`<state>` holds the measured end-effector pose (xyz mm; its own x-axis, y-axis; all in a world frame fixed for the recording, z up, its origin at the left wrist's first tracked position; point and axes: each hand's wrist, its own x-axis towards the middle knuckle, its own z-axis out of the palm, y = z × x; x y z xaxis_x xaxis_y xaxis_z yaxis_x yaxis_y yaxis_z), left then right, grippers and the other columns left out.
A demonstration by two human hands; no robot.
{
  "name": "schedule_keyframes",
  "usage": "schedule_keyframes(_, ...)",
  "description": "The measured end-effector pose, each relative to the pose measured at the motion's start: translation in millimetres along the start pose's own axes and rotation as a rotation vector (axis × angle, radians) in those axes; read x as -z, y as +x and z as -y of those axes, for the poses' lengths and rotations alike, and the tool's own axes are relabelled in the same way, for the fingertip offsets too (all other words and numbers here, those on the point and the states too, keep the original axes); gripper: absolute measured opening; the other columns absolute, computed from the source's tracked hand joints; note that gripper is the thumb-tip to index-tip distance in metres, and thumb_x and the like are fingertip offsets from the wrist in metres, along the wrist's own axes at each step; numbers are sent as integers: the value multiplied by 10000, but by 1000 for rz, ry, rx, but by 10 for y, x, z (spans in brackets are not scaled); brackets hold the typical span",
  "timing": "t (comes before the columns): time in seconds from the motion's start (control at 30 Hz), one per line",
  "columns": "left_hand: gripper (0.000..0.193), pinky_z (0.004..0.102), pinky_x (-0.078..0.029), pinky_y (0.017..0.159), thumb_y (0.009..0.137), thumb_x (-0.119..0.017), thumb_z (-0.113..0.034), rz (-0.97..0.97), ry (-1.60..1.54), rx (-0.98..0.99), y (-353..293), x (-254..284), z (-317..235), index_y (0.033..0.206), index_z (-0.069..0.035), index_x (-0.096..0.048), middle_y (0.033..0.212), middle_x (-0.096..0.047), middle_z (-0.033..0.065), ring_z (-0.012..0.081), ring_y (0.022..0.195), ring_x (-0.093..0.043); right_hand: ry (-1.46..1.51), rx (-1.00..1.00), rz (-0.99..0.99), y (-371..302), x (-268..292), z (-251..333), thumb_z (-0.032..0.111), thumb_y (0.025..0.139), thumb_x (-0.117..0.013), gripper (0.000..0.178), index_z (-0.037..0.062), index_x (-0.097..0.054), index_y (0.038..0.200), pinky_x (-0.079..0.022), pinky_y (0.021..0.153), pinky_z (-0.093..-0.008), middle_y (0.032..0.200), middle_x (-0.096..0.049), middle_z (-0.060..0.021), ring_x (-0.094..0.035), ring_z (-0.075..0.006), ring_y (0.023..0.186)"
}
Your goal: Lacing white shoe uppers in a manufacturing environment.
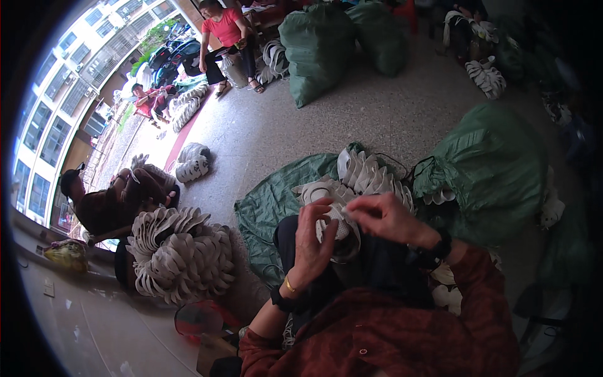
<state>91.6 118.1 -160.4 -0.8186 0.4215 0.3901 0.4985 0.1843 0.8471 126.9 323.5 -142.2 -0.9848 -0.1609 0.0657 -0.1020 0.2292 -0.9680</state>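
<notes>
A white shoe upper (343,227) with a perforated toe sits over my lap between my two hands. My left hand (312,237) curls round its left side, thumb and fingers gripping the edge. Over its right side, my right hand (391,217) is raised with thumb and forefinger pinched together; whatever is between them is too small to make out. Just beyond the hands, more pale shoe uppers (372,173) lie in an overlapping row on a green woven sack (264,207).
A large heap of shoe uppers (182,257) stands at the left, beside a seated person (116,198). A stuffed green sack (493,166) is close on my right. More full sacks (317,47) and a seated person in a pink top (223,28) are farther off.
</notes>
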Motion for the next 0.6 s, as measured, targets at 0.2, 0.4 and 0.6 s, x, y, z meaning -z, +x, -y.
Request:
schedule_keyframes(0.2, 288, 387, -395, 948, 1054, -438, -275, 293, -222, 61, 15, -71, -66, 1081, -13, -555, 1033, -565, 107, 292, 1025, -497, -74, 108, 136, -190, -108, 265, 130, 926, -681, 173, 10, -702, 1048, -503, 608, -299, 772, -697, -125, -663, -118, 671)
schedule_keyframes(0.4, 388, 339, -372, 887, 1077, -392, -342, 438, -399, 36, -48, -55, -50, 957, -17, -565, 925, -478, 72, 232, 953, -425, -103, 65, 92, -384, 58, 445, 100, 915, -689, 124, 16, -707, 1004, -491, 602, -273, 770, -703, -82, -631, -80, 667)
schedule_keyframes(0.6, 437, 268, -387, 794, 1090, -369, -402, 583, -560, 214, -100, 121, -272, 935, -46, -570, 909, -519, 14, 117, 855, -446, -146, 40, -139, -523, 268, 396, 72, 913, -667, 68, 19, -694, 945, -422, 559, -229, 686, -609, 11, -525, -22, 619)
